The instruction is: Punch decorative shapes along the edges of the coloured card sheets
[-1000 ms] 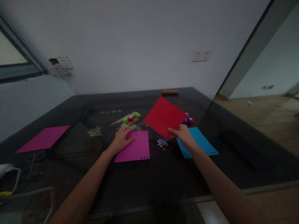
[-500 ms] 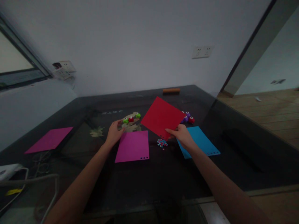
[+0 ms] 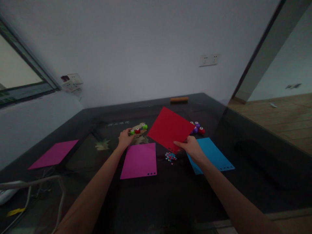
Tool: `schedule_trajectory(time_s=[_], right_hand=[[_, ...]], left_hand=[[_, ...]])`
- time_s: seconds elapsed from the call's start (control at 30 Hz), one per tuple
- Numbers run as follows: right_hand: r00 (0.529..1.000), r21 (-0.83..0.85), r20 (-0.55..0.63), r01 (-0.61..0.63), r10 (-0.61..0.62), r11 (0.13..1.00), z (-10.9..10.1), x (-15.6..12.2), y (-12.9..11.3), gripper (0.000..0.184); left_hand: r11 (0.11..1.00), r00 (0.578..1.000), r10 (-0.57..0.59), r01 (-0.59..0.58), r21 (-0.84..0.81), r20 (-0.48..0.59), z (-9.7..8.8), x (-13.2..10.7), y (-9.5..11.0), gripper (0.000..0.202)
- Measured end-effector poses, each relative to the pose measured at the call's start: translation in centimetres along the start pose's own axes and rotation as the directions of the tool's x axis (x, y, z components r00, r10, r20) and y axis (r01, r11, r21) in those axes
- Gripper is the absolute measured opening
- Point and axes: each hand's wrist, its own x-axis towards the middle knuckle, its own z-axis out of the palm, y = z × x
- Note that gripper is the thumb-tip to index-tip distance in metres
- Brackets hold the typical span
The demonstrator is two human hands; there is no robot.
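My right hand (image 3: 191,148) is closed on the lower right edge of a sheet of red paper (image 3: 170,128), held tilted above the table, with a few punched holes near its lower corner. My left hand (image 3: 125,139) has thumb and fingers around a small green paper punch (image 3: 132,132) with an eye-like top. Beside that stand a red punch (image 3: 137,130) and another green punch (image 3: 144,126). A pink sheet (image 3: 139,161) with several holes lies below my left hand. Under my right forearm is a blue sheet (image 3: 213,156), also holed. Tiny coloured cut-outs (image 3: 170,156) lie between the sheets.
Purple and red punches (image 3: 201,130) cluster behind the red paper, partly hidden. Another pink sheet (image 3: 55,153) lies far left, near a white cable (image 3: 60,191). An orange-brown bar (image 3: 179,99) sits at the dark table's back edge, by the wall.
My left hand has moved right and its fingers have come in around the green punch. My right hand keeps the red paper in much the same place. The whole view has shifted slightly.
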Motion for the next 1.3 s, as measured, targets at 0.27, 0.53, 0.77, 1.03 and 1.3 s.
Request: schedule_trajectory(time_s=[0.27, 0.53, 0.77, 1.03, 1.3], right_hand=[[1.000, 0.001, 0.009, -0.013, 0.013, 1.000, -0.3, 0.1, -0.1, 0.028], [1.000, -0.009, -0.021, 0.020, -0.020, 1.000, -0.1, 0.1, -0.1, 0.027], [0.999, 0.012, -0.012, 0.030, -0.030, 0.999, 0.1, -0.1, 0.0, 0.026], [0.999, 0.097, -0.028, 0.046, -0.044, 0.994, 0.2, -0.2, 0.1, 0.024], [0.998, 0.174, -0.062, -0.014, 0.025, 0.985, 0.1, 0.1, 0.3, 0.031]], left_hand=[[0.997, 0.998, 0.059, -0.059, -0.050, -0.005, -0.1, 0.5, -0.9, 0.030], [0.980, 0.991, 0.015, -0.041, -0.195, -0.133, -2.8, -1.7, 1.7, 0.025], [0.855, 0.999, -0.031, 0.035, -0.518, 0.016, -2.7, -5.3, 6.7, 0.034], [0.522, 0.921, -0.017, 0.340, -0.782, 0.388, -0.3, -10.0, 13.1, 0.022], [0.065, 0.799, -0.073, 0.601, -0.796, 0.597, -1.0, -11.7, 15.5, 0.020]])
